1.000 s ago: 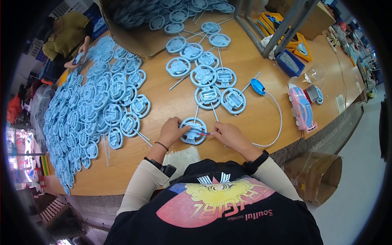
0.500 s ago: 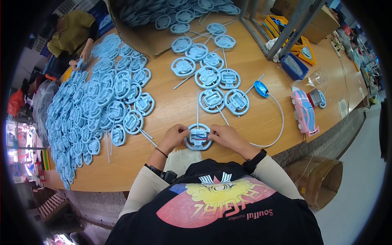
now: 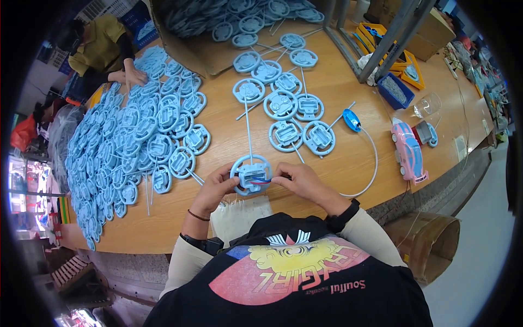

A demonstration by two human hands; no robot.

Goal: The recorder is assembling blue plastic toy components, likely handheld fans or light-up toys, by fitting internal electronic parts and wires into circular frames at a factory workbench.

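A wooden table (image 3: 220, 136) bears heaped blue wheels (image 3: 129, 143) and a pink car (image 3: 408, 151).

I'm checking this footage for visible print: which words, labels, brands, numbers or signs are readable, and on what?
Black fabric shirt: large yellow lettering and smaller red lettering are legible; wording not copied here.
Pink-and-blue toy car: marks at its near end, too small to read.
Elsewhere: none readable.
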